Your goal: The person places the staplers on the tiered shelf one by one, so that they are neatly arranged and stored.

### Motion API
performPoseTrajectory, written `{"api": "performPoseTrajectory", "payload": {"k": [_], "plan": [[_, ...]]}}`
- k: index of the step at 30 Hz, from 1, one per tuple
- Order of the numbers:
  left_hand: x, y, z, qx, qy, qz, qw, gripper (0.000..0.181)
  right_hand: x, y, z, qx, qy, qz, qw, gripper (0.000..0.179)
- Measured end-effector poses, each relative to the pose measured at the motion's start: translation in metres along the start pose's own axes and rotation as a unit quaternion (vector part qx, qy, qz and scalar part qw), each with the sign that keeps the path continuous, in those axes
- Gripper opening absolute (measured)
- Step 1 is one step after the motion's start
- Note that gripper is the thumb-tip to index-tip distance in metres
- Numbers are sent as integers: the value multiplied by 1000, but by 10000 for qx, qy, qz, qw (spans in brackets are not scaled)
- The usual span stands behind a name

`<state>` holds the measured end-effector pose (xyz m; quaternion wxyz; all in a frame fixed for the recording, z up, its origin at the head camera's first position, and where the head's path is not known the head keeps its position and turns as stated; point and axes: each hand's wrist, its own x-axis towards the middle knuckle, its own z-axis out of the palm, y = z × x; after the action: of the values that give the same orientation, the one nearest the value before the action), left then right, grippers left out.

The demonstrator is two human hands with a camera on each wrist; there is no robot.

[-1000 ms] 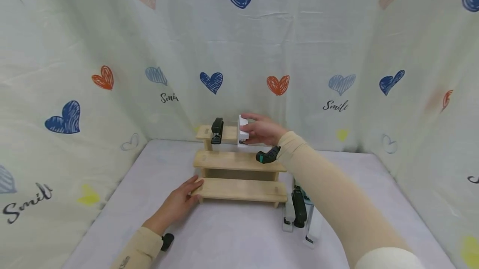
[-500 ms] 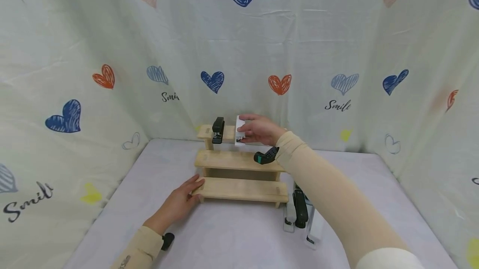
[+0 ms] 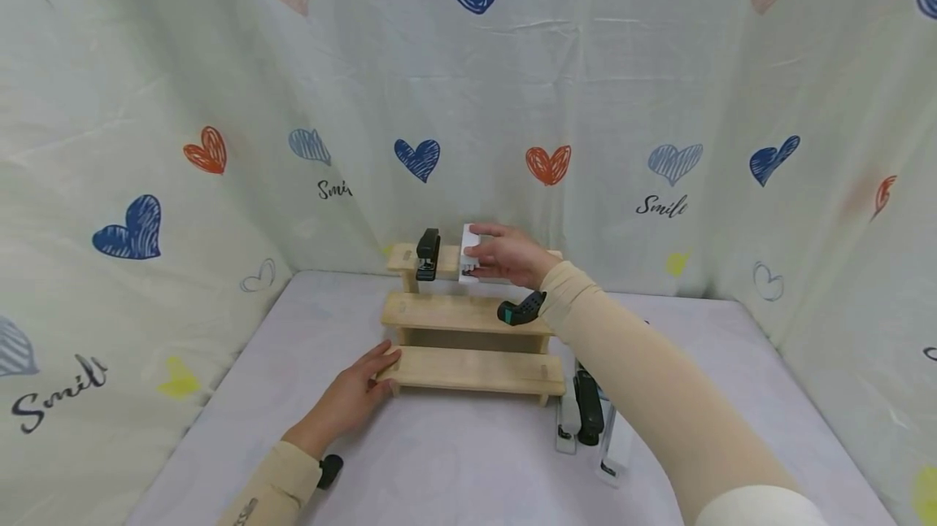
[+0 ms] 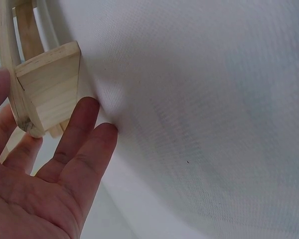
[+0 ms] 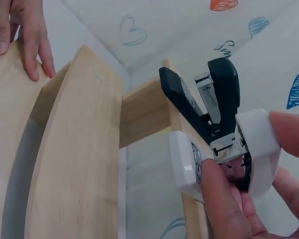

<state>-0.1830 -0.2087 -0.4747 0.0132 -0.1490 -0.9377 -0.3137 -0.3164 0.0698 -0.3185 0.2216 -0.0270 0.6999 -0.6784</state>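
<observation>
My right hand [image 3: 512,256] holds a white stapler [image 3: 469,254] at the top step of a three-step wooden rack [image 3: 468,310], thumb on one side and fingers on the other. In the right wrist view the white stapler [image 5: 261,149] is close over the top board, its mouth apart. A black stapler [image 3: 428,254] stands on that board just to its left. My left hand [image 3: 355,392] rests on the left end of the lowest step; in the left wrist view its fingers [image 4: 84,154] are extended beside the board's end [image 4: 55,84].
Several more staplers lie on the white-covered table [image 3: 454,469] by the rack's right front: a black stapler [image 3: 588,408], a white stapler [image 3: 567,420] and another white stapler [image 3: 615,449]. My right sleeve [image 3: 659,380] crosses over part of this group. A heart-printed curtain [image 3: 600,103] hangs behind.
The white stapler has shifted slightly left along the top step with my right hand, then stays nearly still. My left hand keeps its place on the lowest step.
</observation>
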Motion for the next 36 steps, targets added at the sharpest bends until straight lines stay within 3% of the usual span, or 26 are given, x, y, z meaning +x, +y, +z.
{"api": "performPoseTrajectory", "payload": {"k": [7, 17, 22, 28, 36], "plan": [[0, 1, -1, -109, -30, -22, 9999, 50, -1, 0, -3, 118, -26, -70, 9999, 58], [1, 0, 2, -104, -25, -10, 9999, 50, -2, 4, -5, -104, 96, -93, 9999, 55], [0, 1, 2, -42, -20, -31, 10000, 51, -12, 4, -15, -265, -72, -179, 9995, 56], [-2, 1, 1, -86, 1, -19, 10000, 50, -36, 8, -50, -885, -430, -396, 9944, 60], [-2, 1, 2, -94, 68, 17, 9999, 51, -87, 23, -126, -1678, -321, -491, 9841, 65]]}}
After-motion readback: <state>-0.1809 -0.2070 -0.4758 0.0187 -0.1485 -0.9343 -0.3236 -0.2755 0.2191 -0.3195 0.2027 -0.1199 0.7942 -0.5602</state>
